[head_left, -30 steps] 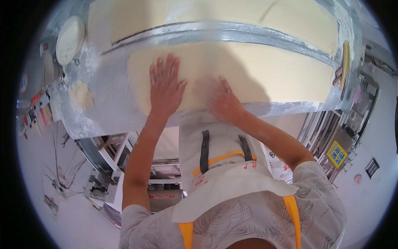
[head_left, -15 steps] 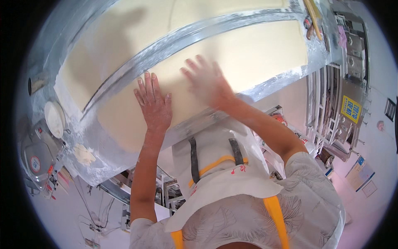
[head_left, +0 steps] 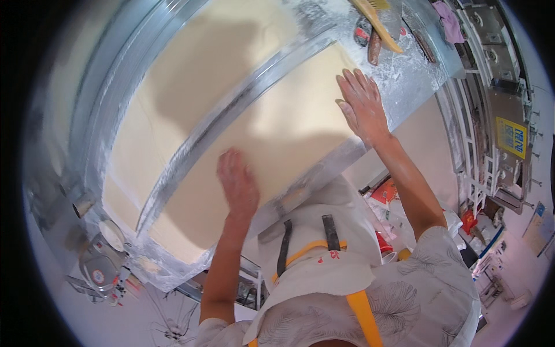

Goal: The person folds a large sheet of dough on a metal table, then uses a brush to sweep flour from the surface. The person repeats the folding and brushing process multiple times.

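A long, pale sheet of dough (head_left: 300,95) lies on the floured metal table in front of me. My right hand (head_left: 364,110) rests on its right end, fingers stretched out and lightly spread, nothing in them. Lower on the sheet, toward its left part, is my left hand (head_left: 238,184), blurred by motion; its fingers look loosely extended and nothing shows in them. Whether the left palm presses on the dough I cannot tell. Beyond a floured metal strip (head_left: 193,141) lies a second dough sheet (head_left: 136,156), partly in shadow. Flour dusts both hands.
A wooden-handled brush (head_left: 378,26) and dark-handled tools (head_left: 374,49) lie at the far right of the table. On the left are a white round dish (head_left: 111,235), a dough scrap (head_left: 149,265) and a scale-like device (head_left: 98,272). Metal racks (head_left: 474,115) stand at the right.
My right hand has travelled rightward to the sheet's right end. The left hand has shifted along the dough and is blurred. The whole view has turned, bringing the brush and tools further into sight.
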`<state>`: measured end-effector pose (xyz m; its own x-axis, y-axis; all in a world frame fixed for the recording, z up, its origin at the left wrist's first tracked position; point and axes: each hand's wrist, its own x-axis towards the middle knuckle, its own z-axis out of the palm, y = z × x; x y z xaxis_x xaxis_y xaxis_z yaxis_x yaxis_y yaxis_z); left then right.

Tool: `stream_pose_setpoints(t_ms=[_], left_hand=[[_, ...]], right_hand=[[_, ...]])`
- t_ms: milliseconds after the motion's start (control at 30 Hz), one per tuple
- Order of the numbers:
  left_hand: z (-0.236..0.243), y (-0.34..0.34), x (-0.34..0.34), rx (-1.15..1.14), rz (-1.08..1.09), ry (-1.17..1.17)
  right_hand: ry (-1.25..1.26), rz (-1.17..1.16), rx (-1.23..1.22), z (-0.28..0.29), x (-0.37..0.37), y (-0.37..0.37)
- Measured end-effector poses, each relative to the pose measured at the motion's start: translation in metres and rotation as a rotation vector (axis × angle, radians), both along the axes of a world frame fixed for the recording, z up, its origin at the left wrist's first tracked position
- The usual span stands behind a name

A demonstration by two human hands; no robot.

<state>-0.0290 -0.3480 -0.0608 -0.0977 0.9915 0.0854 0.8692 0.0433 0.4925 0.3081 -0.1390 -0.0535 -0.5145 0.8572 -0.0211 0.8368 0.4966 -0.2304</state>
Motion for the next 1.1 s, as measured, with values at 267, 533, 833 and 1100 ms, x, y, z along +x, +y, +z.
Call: stream_pose_setpoints(t_ms=[267,533,833,1100], left_hand=[[-0.003,0.266,0.161,0.212,-0.125,-0.132],[-0.012,0.307,0.179,0.181,-0.168,-0.045],[0.030,0.318,0.170,-0.053,-0.136,-0.152],[0.049,0.326,0.161,-0.384,-0.014,-0.407]], right_hand=[[0.401,-0.639,-0.021,0.003,0.045,-0.044],[0.839,-1.159,-0.341,0.007,0.053,-0.059],[0.864,-1.146,-0.450,0.008,0.060,-0.045],[0.738,-0.963,-0.353,0.007,0.063,-0.033]])
